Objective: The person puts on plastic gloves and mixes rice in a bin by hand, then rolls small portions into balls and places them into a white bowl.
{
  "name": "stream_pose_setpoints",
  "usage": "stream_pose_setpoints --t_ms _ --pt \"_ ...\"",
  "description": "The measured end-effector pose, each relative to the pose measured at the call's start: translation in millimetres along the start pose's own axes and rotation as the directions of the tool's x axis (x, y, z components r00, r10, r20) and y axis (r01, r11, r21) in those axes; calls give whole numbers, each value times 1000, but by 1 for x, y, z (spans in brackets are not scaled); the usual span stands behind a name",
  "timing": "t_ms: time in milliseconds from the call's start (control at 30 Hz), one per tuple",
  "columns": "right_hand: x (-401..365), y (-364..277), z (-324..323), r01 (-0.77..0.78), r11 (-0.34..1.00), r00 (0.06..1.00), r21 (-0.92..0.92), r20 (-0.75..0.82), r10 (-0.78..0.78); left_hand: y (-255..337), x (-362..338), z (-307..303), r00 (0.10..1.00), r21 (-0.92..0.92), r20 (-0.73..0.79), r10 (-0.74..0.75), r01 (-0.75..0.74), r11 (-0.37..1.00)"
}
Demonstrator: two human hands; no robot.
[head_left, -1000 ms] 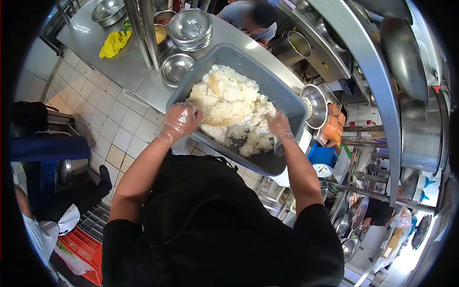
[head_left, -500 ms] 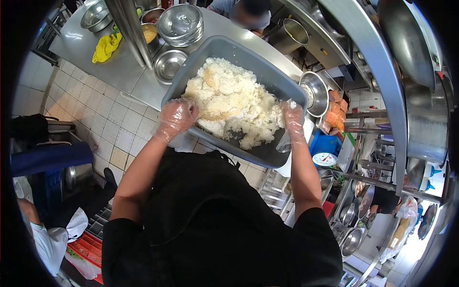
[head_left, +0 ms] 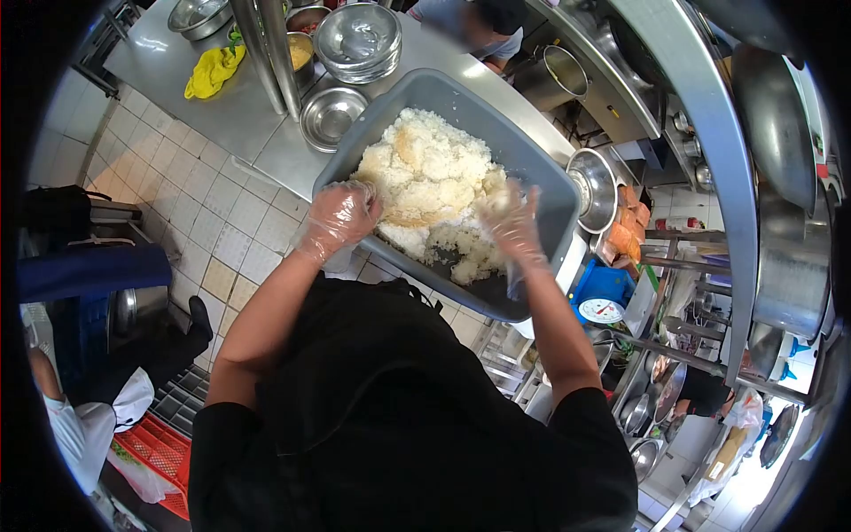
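Observation:
A large grey tub (head_left: pixel 425 82) holds a heap of cooked white rice (head_left: pixel 425 164), with some yellowish patches on top. My left hand (head_left: pixel 344 213), in a clear plastic glove, is closed on the near left rim of the tub. My right hand (head_left: pixel 511 220), gloved the same way, is inside the tub at the right side of the rice, its fingers apart and touching the grains. Some rice clings to that glove. Loose clumps lie below it on the dark tub floor.
Metal bowls (head_left: pixel 333 119) and a yellow cloth (head_left: pixel 214 73) are on the steel counter (head_left: pixel 177 49). A person (head_left: pixel 470 25) is beyond the tub. To the right are a strainer bowl (head_left: pixel 592 191), orange-pink pieces (head_left: pixel 626 232) and a dial scale (head_left: pixel 601 310).
My right hand has moved left from the tub's right side onto the rice, and its fingers have spread. My left hand stays at the rim. The whole view has shifted slightly.

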State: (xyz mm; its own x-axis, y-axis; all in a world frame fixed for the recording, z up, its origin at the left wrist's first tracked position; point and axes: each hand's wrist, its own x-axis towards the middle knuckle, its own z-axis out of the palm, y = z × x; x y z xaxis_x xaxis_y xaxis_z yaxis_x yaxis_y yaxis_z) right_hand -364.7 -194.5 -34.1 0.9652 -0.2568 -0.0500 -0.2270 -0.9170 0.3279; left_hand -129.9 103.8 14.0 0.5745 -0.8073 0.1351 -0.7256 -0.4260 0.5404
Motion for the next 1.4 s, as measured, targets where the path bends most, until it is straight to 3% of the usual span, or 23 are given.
stream_pose_setpoints --t_ms 33,100,200,233,300,333,400,433,500,567,633,700,767,800,900,933,1000,1033,1100,1167,1233,1367,1400 --pt "-2 -18 -9 -3 1000 1000 5 4 3 0 0 0 1000 -12 -5 3 -3 1000" --pt "-4 -65 -47 -341 888 939 308 58 340 0 2 3 1000 -27 -7 3 -3 1000" --pt "7 -35 41 -325 919 926 224 271 261 0 -5 4 1000 -22 -24 -10 9 1000" --pt "13 -24 46 -325 919 927 221 264 265 0 -3 2 1000 -30 -19 0 0 1000" --pt "18 -2 48 -369 776 928 512 255 273 1 1 0 1000 -48 -22 7 -8 999" --pt "24 8 36 -365 781 929 506 254 270 1 1 0 999 -35 -44 18 -19 999" --pt "32 22 15 -563 506 824 653 399 402 -1 0 1 998 -22 -64 21 -23 999" --pt "31 22 13 -563 509 825 652 400 399 -3 0 2 998 -21 -61 22 -23 1000" --pt "20 19 4 -532 583 809 614 166 563 -3 0 3 998 -26 -53 26 -27 999" --pt "10 20 -8 -581 596 786 554 192 587 -1 1 1 1000 -38 -30 4 -5 999" --pt "6 16 -46 -680 474 719 559 385 578 -2 1 1 1000 -33 -13 11 -12 999" --pt "-13 22 -22 -675 548 736 494 400 546 -2 1 0 1000 -22 4 21 -21 1000" --pt "-24 19 -26 -767 328 601 551 440 667 -1 1 0 1000 -2 18 2 -2 1000" --pt "-32 15 -17 -769 325 598 550 442 668 0 1 0 1000 -2 21 5 -5 1000" --pt "-56 -10 40 -386 891 891 241 348 292 -1 1 1 1000 16 13 17 -17 1000" --pt "-59 -24 17 -392 887 889 244 347 298 0 1 1 1000 27 7 14 -15 1000" --pt "-48 -62 -68 -395 787 841 474 531 101 0 1 1 1000 42 5 21 -21 999" --pt "-35 -71 -75 -400 783 840 477 531 106 0 2 1 1000 41 14 15 -16 999" --pt "-14 -82 -79 -587 793 564 163 785 256 1 -2 3 999 40 34 14 -16 999" --pt "-20 -80 -49 -578 798 598 170 753 273 0 0 3 999 71 34 1 -4 997" --pt "-44 -62 12 -576 713 797 400 470 380 -2 1 4 1000 43 21 20 -21 999" --pt "-29 -30 0 -533 707 834 464 428 347 -2 1 2 999 32 35 17 -19 999" --pt "-29 -15 32 -602 531 793 596 364 489 -3 3 2 999 30 29 22 -23 999"
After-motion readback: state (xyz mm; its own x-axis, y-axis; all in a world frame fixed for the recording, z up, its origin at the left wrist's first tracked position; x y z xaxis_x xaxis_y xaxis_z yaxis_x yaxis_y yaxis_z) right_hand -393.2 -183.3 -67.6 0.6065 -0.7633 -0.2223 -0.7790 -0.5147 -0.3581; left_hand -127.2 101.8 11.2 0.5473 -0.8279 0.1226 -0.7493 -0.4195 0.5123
